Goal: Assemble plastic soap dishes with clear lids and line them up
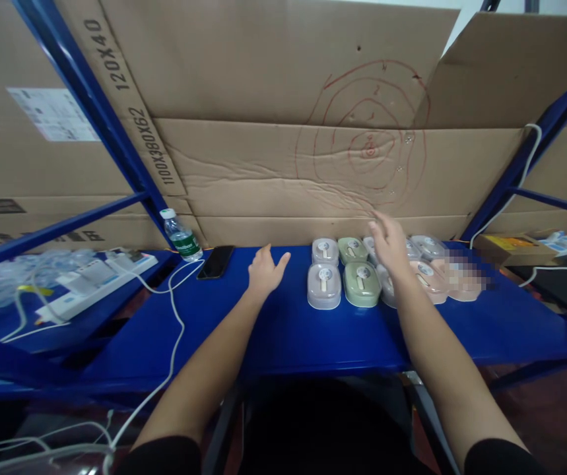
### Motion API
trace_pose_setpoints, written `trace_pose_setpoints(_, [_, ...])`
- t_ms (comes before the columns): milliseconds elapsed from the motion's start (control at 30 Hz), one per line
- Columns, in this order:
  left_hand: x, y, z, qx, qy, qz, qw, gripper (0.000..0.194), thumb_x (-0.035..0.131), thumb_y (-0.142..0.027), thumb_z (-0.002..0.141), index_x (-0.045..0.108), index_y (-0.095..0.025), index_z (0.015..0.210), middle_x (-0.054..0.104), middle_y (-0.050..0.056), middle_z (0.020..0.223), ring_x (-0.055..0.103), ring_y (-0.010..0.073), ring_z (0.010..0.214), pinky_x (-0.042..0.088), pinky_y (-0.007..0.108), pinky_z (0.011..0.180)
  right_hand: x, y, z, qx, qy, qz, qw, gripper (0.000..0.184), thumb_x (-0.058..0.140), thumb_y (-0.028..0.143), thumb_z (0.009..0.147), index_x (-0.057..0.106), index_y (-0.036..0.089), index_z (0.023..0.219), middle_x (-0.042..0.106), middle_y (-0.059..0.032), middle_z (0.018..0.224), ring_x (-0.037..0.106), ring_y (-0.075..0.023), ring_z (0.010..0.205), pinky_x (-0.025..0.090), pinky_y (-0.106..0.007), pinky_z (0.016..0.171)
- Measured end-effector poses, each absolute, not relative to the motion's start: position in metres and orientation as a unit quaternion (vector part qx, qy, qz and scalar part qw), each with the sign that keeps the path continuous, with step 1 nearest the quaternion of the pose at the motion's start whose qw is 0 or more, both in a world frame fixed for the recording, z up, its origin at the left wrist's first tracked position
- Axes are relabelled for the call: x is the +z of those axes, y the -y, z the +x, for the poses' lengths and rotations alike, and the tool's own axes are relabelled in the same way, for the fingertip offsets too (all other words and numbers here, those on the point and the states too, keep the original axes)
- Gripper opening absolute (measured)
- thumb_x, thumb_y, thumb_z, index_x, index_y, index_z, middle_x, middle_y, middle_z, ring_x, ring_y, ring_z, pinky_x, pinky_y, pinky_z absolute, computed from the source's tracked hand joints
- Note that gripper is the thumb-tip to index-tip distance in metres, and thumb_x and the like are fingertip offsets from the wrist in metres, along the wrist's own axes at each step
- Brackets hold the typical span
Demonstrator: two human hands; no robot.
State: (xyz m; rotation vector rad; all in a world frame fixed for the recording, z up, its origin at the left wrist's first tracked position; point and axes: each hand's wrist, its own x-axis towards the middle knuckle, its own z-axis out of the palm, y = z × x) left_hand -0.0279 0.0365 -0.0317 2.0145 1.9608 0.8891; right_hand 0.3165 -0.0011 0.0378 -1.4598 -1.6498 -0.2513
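Note:
My left hand [266,269] is just above the blue table, left of the boxes, with its thumb apart from the fingers and nothing in it. My right hand [389,244] is raised over the middle of the rows, fingers stretched out, holding nothing; whether it touches a box is unclear. Several small lidded plastic boxes stand there in two rows. At the left end are a grey box [324,287] and a green box [362,285] in front, with another grey box [325,251] and green box [352,249] behind. Pink boxes [428,280] lie right of my right wrist, partly blurred out.
A black phone [216,262] and a water bottle [182,235] are at the back left of the blue table [283,336]. A white cable [178,323] hangs over its front edge. Left stands a power strip [98,287]; a cardboard wall [253,152] closes the back.

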Motion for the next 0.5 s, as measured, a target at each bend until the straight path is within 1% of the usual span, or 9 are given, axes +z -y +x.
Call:
trace_pose_setpoints(67, [-0.033,-0.042,-0.039,0.252,-0.689,0.679,0.037,0.081,0.05,-0.064,0.105,0.045,-0.012,0.165,0.04,0.025,0.174,0.037,0.0405,0.163,0.031,0.057,0.131,0.034,-0.009,0.359,-0.096,0.624,-0.646,0.429,0.069,0.03,0.053,0.111,0.052,0.012,0.163,0.056,-0.0208,0.166,0.05,-0.0341,0.155,0.038,-0.054,0.128])
trace_pose_setpoints(133, [-0.036,-0.046,-0.045,0.195,-0.709,0.678,0.008,0.081,0.051,-0.065,0.103,0.048,-0.013,0.164,0.036,0.026,0.176,0.031,0.0411,0.166,0.028,0.059,0.132,0.025,-0.016,0.393,-0.073,0.595,-0.706,0.376,0.075,0.038,0.056,0.108,0.048,0.008,0.165,0.05,-0.0246,0.17,0.045,-0.0379,0.159,0.034,-0.057,0.131])
trace_pose_setpoints(200, [-0.041,-0.05,-0.047,0.14,-0.718,0.682,0.007,0.083,0.05,-0.067,0.102,0.049,-0.013,0.165,0.033,0.027,0.178,0.027,0.0421,0.167,0.026,0.061,0.132,0.013,-0.019,0.414,-0.038,0.574,-0.756,0.314,0.079,0.044,0.063,0.105,0.048,0.013,0.166,0.046,-0.0227,0.173,0.038,-0.0422,0.163,0.03,-0.065,0.131])
trace_pose_setpoints(233, [-0.044,-0.051,-0.047,0.116,-0.717,0.687,0.013,0.084,0.048,-0.068,0.102,0.049,-0.013,0.165,0.032,0.027,0.178,0.026,0.0425,0.168,0.025,0.062,0.132,0.007,-0.02,0.418,-0.02,0.573,-0.769,0.283,0.079,0.046,0.065,0.104,0.049,0.016,0.166,0.045,-0.0218,0.174,0.037,-0.043,0.164,0.029,-0.067,0.131])
trace_pose_setpoints(367, [-0.05,-0.055,-0.044,0.061,-0.704,0.706,0.044,0.083,0.035,-0.068,0.105,0.049,-0.014,0.166,0.036,0.025,0.177,0.031,0.0424,0.166,0.025,0.064,0.132,-0.009,-0.024,0.411,0.016,0.603,-0.774,0.193,0.084,0.048,0.073,0.102,0.048,0.021,0.168,0.037,-0.0211,0.179,0.028,-0.0484,0.166,0.021,-0.078,0.128])
trace_pose_setpoints(433, [-0.051,-0.056,-0.046,0.055,-0.702,0.709,0.052,0.082,0.033,-0.07,0.105,0.049,-0.017,0.166,0.036,0.023,0.178,0.031,0.0419,0.166,0.027,0.065,0.131,-0.014,-0.026,0.404,0.03,0.621,-0.765,0.169,0.085,0.05,0.076,0.1,0.049,0.024,0.168,0.038,-0.0196,0.178,0.029,-0.0503,0.166,0.021,-0.081,0.127])
trace_pose_setpoints(500, [-0.051,-0.057,-0.048,0.051,-0.7,0.71,0.06,0.085,0.036,-0.073,0.103,0.048,-0.019,0.166,0.034,0.021,0.179,0.03,0.0417,0.167,0.028,0.065,0.131,-0.017,-0.028,0.401,0.019,0.635,-0.753,0.171,0.083,0.055,0.075,0.098,0.055,0.025,0.164,0.048,-0.0202,0.173,0.04,-0.0503,0.161,0.027,-0.079,0.126])
